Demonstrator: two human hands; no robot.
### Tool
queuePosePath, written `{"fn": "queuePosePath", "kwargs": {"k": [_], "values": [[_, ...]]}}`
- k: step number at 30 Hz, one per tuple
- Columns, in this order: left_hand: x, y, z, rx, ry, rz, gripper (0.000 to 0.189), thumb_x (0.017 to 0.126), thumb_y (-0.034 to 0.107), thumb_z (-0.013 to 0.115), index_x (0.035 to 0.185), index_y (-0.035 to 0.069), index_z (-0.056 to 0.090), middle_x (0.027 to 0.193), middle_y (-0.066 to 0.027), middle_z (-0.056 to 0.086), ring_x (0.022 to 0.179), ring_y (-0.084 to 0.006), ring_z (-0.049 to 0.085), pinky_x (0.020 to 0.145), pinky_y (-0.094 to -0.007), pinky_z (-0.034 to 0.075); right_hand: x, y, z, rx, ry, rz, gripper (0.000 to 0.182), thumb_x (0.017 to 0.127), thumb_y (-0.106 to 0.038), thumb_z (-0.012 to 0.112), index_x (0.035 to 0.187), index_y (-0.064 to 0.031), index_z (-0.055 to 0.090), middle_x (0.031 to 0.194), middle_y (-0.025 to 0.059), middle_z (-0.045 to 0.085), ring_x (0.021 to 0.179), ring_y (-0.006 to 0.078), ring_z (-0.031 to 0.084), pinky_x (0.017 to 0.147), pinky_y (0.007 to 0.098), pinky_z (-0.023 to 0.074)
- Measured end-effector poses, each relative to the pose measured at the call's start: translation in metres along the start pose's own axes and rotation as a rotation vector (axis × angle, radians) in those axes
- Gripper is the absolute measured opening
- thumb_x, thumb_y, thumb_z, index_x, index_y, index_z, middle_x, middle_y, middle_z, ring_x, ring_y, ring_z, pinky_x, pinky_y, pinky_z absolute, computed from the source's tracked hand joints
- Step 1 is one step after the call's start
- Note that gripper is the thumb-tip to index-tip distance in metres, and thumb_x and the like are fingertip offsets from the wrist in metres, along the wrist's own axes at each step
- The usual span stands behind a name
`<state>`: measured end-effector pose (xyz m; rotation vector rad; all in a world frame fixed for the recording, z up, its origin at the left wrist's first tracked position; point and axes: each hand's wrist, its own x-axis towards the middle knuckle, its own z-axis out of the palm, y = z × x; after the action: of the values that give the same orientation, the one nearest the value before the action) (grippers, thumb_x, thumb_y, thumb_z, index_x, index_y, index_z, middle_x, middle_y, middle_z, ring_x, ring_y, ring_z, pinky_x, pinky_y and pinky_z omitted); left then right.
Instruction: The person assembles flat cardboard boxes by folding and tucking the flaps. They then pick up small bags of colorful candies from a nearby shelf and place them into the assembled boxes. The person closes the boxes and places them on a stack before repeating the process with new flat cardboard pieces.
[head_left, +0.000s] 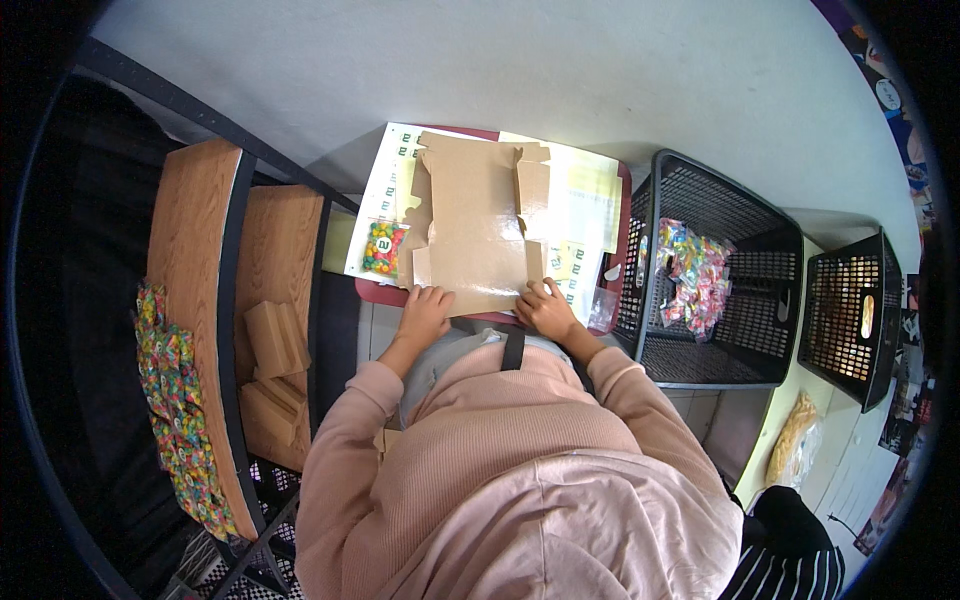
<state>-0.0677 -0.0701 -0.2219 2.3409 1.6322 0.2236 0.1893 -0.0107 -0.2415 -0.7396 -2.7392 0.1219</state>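
Note:
A flat brown cardboard box blank (480, 217), with creased side flaps partly raised, lies before me over white printed sheets (592, 172) on a dark red tray (625, 225). My left hand (426, 309) grips its near left corner. At the near right corner, the curled fingers of my right hand (546, 306) hold the edge by a small side flap (535, 259). Left of the cardboard, a clear bag of colourful candies (385, 247) with a round label rests on the sheets. My fingertips under the near edge are hidden.
A black plastic crate (720, 360) holding wrapped candies (694, 277) stands at right, with a smaller black crate (847, 315) beyond. On the left, wooden shelves (196, 202) carry candy bags (176, 420) and folded cardboard boxes (277, 337). A wall (525, 67) rises behind the tray.

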Motion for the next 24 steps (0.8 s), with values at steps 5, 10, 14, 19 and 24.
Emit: {"fn": "queuePosePath", "kwargs": {"k": [5,10,14,19,24], "values": [[0.002,0.004,0.011,-0.040,0.000,0.010,0.015,0.064,0.008,0.056,0.078,0.006,0.050,0.084,-0.0070,0.049,0.085,-0.0227,0.049,0.073,-0.0361,0.043,0.008,0.002,-0.007,0.028,-0.173,0.004,0.013,0.072,-0.018,0.051,0.074,-0.0055,0.055,0.074,0.0054,0.053,0.080,0.0201,0.053,0.085,0.0360,0.0339],[0.012,-0.002,0.008,-0.088,-0.075,-0.027,0.010,0.069,0.001,0.047,0.078,0.004,0.049,0.084,-0.0094,0.050,0.084,-0.0260,0.050,0.066,-0.0368,0.046,0.018,0.008,-0.005,0.076,-0.324,0.070,0.011,0.072,-0.013,0.047,0.077,-0.0059,0.053,0.076,0.0073,0.054,0.079,0.0224,0.055,0.078,0.0328,0.0381],[0.017,-0.008,0.014,-0.131,-0.093,-0.044,0.011,0.071,0.002,0.045,0.081,0.003,0.048,0.083,-0.0103,0.050,0.085,-0.0276,0.051,0.070,-0.0382,0.044,0.023,0.016,0.006,0.145,-0.366,0.126,0.016,0.073,-0.012,0.045,0.086,-0.0058,0.054,0.081,0.0082,0.056,0.077,0.0232,0.056,0.071,0.0314,0.0411],[0.020,-0.016,0.017,-0.114,-0.121,-0.013,0.009,0.076,0.009,0.045,0.081,0.003,0.048,0.082,-0.0107,0.051,0.083,-0.0275,0.051,0.071,-0.0395,0.041,0.028,0.022,0.013,0.162,-0.471,0.166,0.019,0.075,-0.011,0.044,0.090,-0.0055,0.055,0.086,0.0101,0.056,0.075,0.0246,0.057,0.070,0.0324,0.0423],[0.030,-0.006,0.004,-0.086,-0.172,-0.061,0.013,0.078,0.018,0.046,0.083,0.005,0.048,0.085,-0.0105,0.050,0.085,-0.0268,0.050,0.072,-0.0392,0.039,0.028,0.022,0.013,0.212,-0.417,0.172,0.019,0.076,-0.010,0.043,0.090,-0.0040,0.054,0.086,0.0120,0.054,0.074,0.0276,0.056,0.069,0.0351,0.0437]]}}
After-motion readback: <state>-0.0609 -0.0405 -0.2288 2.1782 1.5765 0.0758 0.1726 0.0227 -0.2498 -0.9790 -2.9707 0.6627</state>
